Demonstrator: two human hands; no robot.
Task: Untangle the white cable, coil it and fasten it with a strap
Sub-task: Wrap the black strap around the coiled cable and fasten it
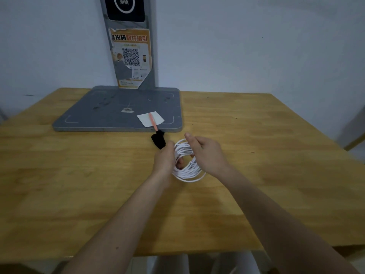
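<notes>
Head view, place: above the middle of a pale wooden table (256, 194), both bare forearms reach in from the near edge.
Head view, cable: a thin white cable wound into a round coil of many loops (186, 165), held just over the tabletop between the two hands.
Head view, left hand: the left hand (165, 158) grips the coil's left side, its fingers curled through the centre hole.
Head view, right hand: the right hand (207, 153) pinches the coil's upper right part, thumb raised, fingers folded round the loops.
Head view, strap: a short black fabric strap (158, 141) lies flat on the table just beyond the left hand, apart from the coil and not yet round it.
Head view, other things: a grey metal base plate (94, 113) with an upright post, a white paper square (158, 116) and an orange pen (152, 120) on it.
Handling, judged: the cable looks light, soft and springy; loose loops would likely spring apart, so one firm hold across all loops suits best.
Orientation: the coil is a ring, slightly oval, tilted, its long axis running from far left to near right; one outer loop sags loose at the near edge.
Cable ends: cannot tell where they lie.
</notes>
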